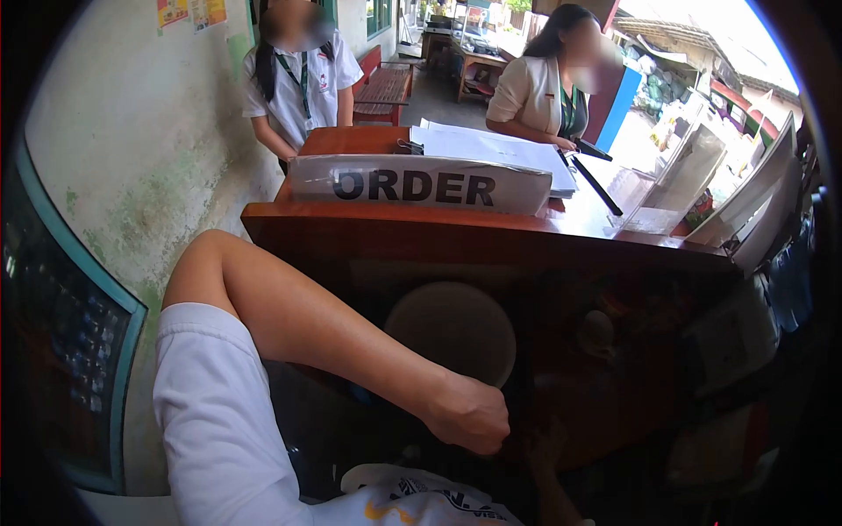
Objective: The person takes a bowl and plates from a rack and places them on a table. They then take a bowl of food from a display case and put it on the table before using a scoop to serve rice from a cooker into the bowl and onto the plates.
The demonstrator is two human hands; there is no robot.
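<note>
My left hand (469, 414) is closed with its back toward the camera, in front of my body; whatever it holds, if anything, is hidden. The bare forearm reaches across from a white sleeve at the left. Lower right of it, in deep shade, my right hand (547, 441) is dim and its fingers are hard to make out. A round pale object (451, 329) lies in the shadow just beyond my left hand. Above it stands a wooden counter (491, 238) with an ORDER sign (417, 186) and a stack of papers (491, 145) behind the sign.
Two people (307, 88) (548, 88) in white tops stand beyond the counter. Clear plastic holders (680, 175) and a black strip (598, 186) are on its right side. A stained wall (132, 114) runs along the left, and a red bench (383, 85) is farther back.
</note>
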